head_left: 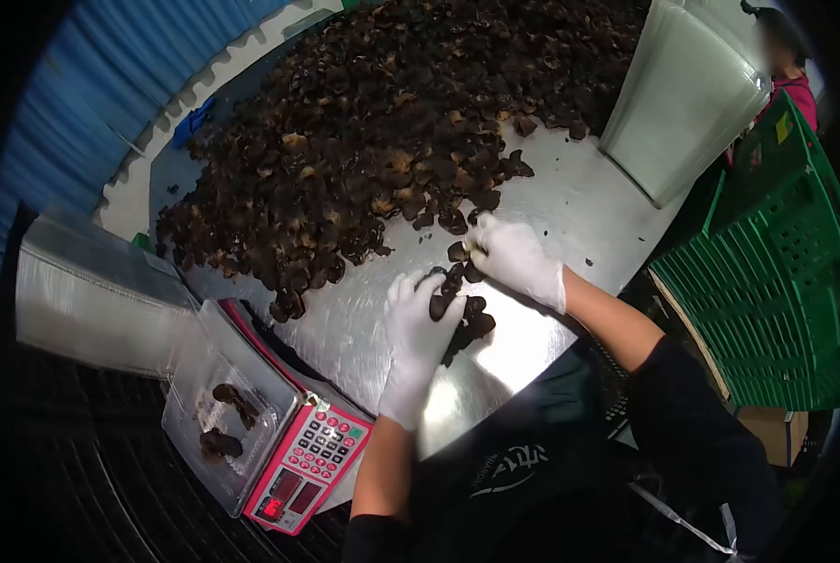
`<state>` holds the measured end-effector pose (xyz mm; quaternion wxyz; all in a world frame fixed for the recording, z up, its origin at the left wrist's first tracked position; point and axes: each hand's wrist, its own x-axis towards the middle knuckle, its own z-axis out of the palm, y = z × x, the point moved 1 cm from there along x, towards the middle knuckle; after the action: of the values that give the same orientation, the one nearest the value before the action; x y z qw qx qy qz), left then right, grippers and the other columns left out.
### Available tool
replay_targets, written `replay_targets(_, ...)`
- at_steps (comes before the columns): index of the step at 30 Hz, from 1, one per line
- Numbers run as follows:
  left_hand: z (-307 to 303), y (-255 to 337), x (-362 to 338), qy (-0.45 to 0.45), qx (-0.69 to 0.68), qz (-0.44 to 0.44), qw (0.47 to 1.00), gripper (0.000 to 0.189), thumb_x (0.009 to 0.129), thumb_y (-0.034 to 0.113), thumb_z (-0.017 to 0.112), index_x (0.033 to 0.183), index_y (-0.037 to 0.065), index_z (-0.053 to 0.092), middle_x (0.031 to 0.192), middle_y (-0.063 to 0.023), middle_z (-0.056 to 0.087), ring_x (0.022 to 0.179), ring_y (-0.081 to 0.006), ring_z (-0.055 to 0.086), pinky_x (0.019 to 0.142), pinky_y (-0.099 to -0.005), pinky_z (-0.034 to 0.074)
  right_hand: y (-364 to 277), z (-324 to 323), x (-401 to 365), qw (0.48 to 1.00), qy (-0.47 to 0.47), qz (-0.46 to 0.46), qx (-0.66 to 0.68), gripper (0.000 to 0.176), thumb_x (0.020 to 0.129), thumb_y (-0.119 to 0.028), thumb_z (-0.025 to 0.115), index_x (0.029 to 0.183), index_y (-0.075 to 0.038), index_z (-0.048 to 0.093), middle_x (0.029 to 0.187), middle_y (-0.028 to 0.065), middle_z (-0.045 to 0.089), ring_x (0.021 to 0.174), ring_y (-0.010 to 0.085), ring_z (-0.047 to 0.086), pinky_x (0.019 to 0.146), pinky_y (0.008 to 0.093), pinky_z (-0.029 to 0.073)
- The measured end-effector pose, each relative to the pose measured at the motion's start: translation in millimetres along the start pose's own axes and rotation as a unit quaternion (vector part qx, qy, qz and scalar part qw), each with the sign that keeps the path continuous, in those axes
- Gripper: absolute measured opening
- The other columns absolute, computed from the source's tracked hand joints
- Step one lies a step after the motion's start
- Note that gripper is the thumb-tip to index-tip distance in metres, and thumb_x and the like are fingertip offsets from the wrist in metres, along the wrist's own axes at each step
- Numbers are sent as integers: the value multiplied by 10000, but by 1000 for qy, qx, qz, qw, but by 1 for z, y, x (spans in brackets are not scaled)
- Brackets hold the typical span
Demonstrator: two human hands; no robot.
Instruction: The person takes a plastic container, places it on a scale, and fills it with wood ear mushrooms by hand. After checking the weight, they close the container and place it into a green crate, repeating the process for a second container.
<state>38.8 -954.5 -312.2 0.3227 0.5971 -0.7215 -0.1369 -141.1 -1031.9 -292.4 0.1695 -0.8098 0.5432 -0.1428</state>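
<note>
Both of my hands wear white gloves over a metal table (354, 310). My left hand (418, 328) is curled around some dark mushroom pieces (476, 324) near the table's front edge. To its right and a little farther away, my right hand (512, 255) pinches a dark piece (458, 251) between thumb and fingers. A large heap of dark brown mushrooms (345, 141) spreads behind both hands. Left of my left hand stands a red and white scale (321, 446), with a clear plastic tray (256, 399) on it holding a few dark pieces.
Stacked clear trays stand at the left (101, 291) and at the back right (687, 94). Green crates (777, 272) are piled at the right, above a cardboard box (772, 432). Part of a person in a pink top (800, 98) shows at the upper right.
</note>
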Motion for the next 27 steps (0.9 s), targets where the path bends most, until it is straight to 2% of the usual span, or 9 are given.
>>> replay_targets(4, -18, 8, -17, -63, -69, -29, 995, 368, 771, 272, 751, 1086, 92, 693, 1148, -131, 626, 1147, -370, 522, 1013, -449, 403, -12, -25, -25, 989, -109, -14, 97, 276, 824, -253, 672, 1040, -83, 698, 958, 143, 629, 900, 321, 656, 809, 416, 523)
replay_targets(6, -15, 9, -15, -55, -62, -26, 996, 360, 782, 265, 743, 1092, 87, 693, 1140, -134, 629, 1149, -368, 523, 1013, -447, 402, -9, -21, -8, 993, 47, -16, 105, 332, 828, -248, 682, 1113, -78, 673, 987, 141, 625, 928, 322, 650, 818, 413, 520)
replay_targets(10, -21, 21, 5, 9, 1, 6, 1000, 295, 838, 171, 693, 1095, 27, 684, 1171, -182, 644, 1174, -384, 544, 1023, -428, 411, 0, -2, 36, 997, 81, 8, 9, 325, 820, -193, 682, 1120, -70, 662, 1027, 142, 626, 928, 300, 646, 817, 406, 517)
replay_targets(11, -20, 17, 16, 25, -5, 31, 999, 261, 850, 138, 664, 1079, 13, 674, 1131, -169, 656, 1094, -357, 588, 976, -416, 440, 4, 4, 37, 996, 84, 8, 11, 325, 820, -193, 682, 1120, -70, 662, 1027, 142, 626, 928, 300, 646, 817, 406, 517)
replay_targets(16, -3, -6, 82, 52, 7, 24, 998, 248, 845, 113, 627, 1071, 20, 671, 1026, -160, 658, 980, -325, 610, 890, -413, 473, 2, -8, 0, 971, 159, 4, 179, 156, 828, -175, 671, 951, -91, 717, 898, 96, 649, 844, 283, 666, 764, 392, 524)
replay_targets(18, 16, -22, 98, 44, 46, 15, 998, 257, 816, 136, 660, 1054, 40, 674, 971, -147, 648, 960, -331, 609, 853, -417, 484, 3, -12, -30, 960, 145, -54, 234, 120, 818, -86, 687, 929, -49, 712, 881, 95, 665, 786, 265, 659, 728, 331, 527)
replay_targets(22, 32, -28, 114, 12, 242, 45, 969, 171, 768, 182, 695, 884, 79, 624, 894, -105, 607, 889, -276, 616, 756, -414, 493, -1, -28, -68, 980, -28, -62, 185, 139, 839, -184, 674, 951, -109, 710, 886, 86, 654, 817, 258, 666, 735, 358, 536)
replay_targets(24, 32, -29, 120, 2, 275, 50, 960, 160, 770, 169, 691, 876, 70, 624, 886, -104, 608, 883, -274, 617, 749, -413, 486, 11, -29, -60, 982, -20, -65, 176, 187, 841, -195, 675, 1004, -108, 707, 908, 94, 650, 849, 273, 659, 770, 371, 530)
replay_targets(27, -2, 3, 104, 75, 188, 67, 977, 106, 798, 140, 648, 870, 62, 632, 873, -100, 616, 859, -294, 604, 765, -424, 461, 30, -30, -28, 976, 91, 31, 196, 275, 840, -190, 671, 1097, -94, 687, 985, 124, 637, 887, 317, 646, 796, 387, 520)
